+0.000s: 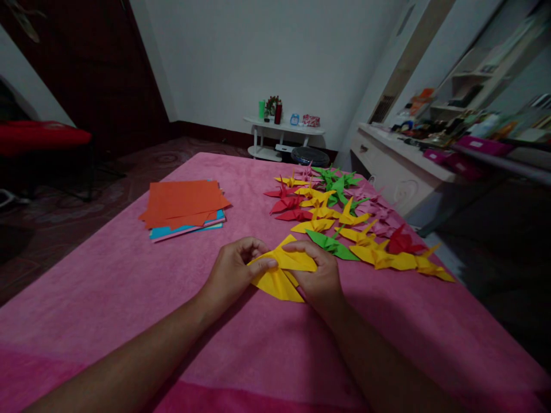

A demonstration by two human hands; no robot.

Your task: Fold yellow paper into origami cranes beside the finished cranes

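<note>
Between my two hands is a partly folded yellow origami crane (279, 285), its paper wings spread, held just above the pink cloth. My left hand (235, 263) is closed on its left side, with the thumb lying across the yellow paper. On the other side my right hand (321, 278) grips the paper, index finger over the top and thumb hidden behind it. A finished green paper crane (333, 245) rests on the cloth just beyond my right hand.
Rows of yellow cranes (316, 198), red cranes (287, 205) and pink ones cover the table's right side. A stack of orange paper (185, 201) over blue and pink sheets lies left. Behind stand a small white shelf (284, 125) and a cluttered dresser (396, 155).
</note>
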